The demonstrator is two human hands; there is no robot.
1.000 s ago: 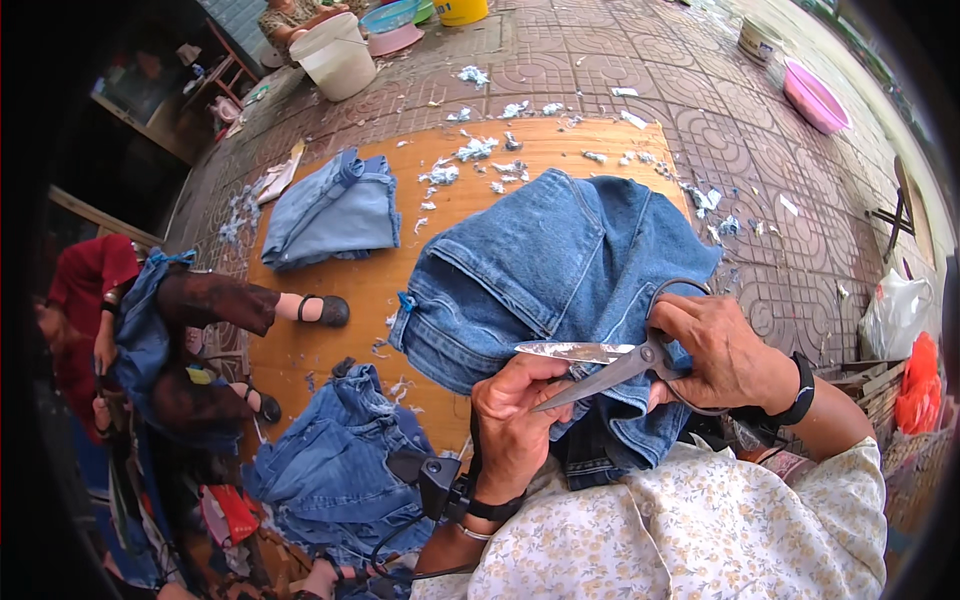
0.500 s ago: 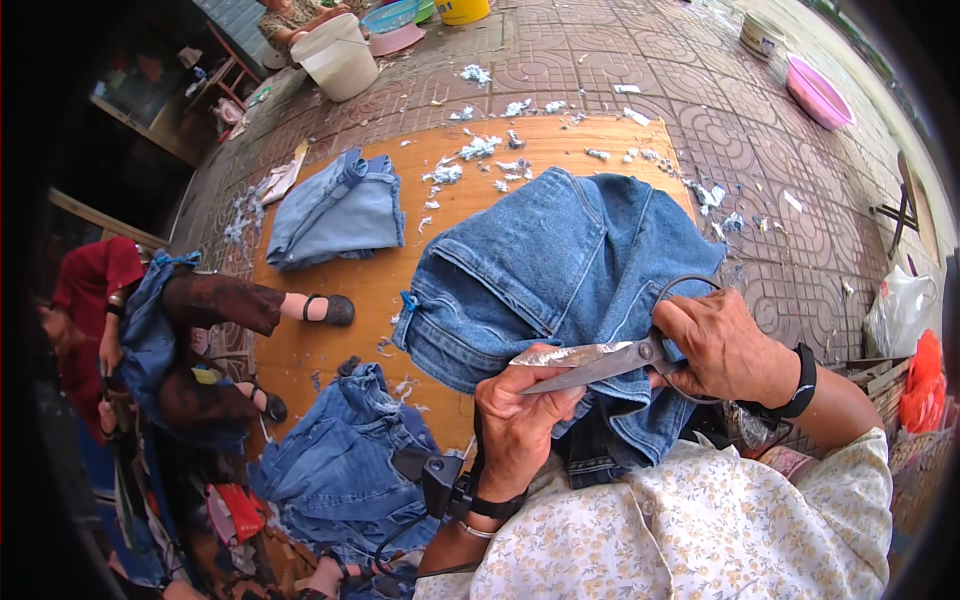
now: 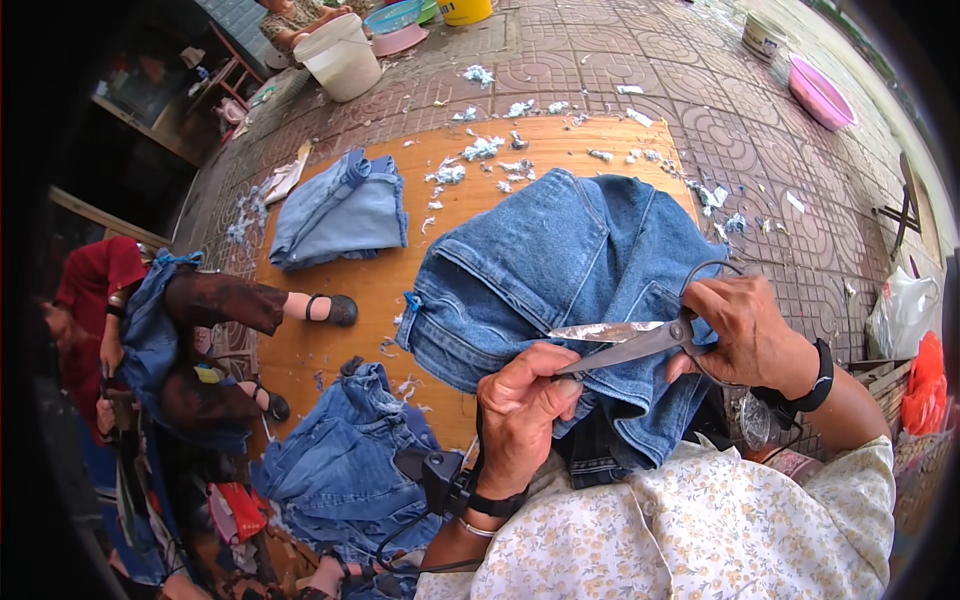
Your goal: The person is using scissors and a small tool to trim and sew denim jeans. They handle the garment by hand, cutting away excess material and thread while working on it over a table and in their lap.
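A pair of scissors (image 3: 640,345) with dark ring handles is in my right hand (image 3: 755,325), its fingers through the loops. The blades stand apart and point left; the lower tip meets the fingers of my left hand (image 3: 522,405). That hand is closed in a pinch at the near edge of a blue denim garment (image 3: 520,255), which lies bunched before me over the wooden board. The cloth between its fingertips is mostly hidden. A small blue tie (image 3: 412,301) sticks out at the garment's left edge.
Folded light denim (image 3: 335,215) and a denim heap (image 3: 345,455) lie on the wooden board (image 3: 310,330) among lint scraps (image 3: 483,148). A person in red (image 3: 95,290) sits at left. Beyond are a white bucket (image 3: 340,62), a pink basin (image 3: 818,92) and another person (image 3: 300,22).
My right hand has drawn the scissors a little to the right, so the blades no longer cover my left fingers. The left hand and the denim garment have barely moved.
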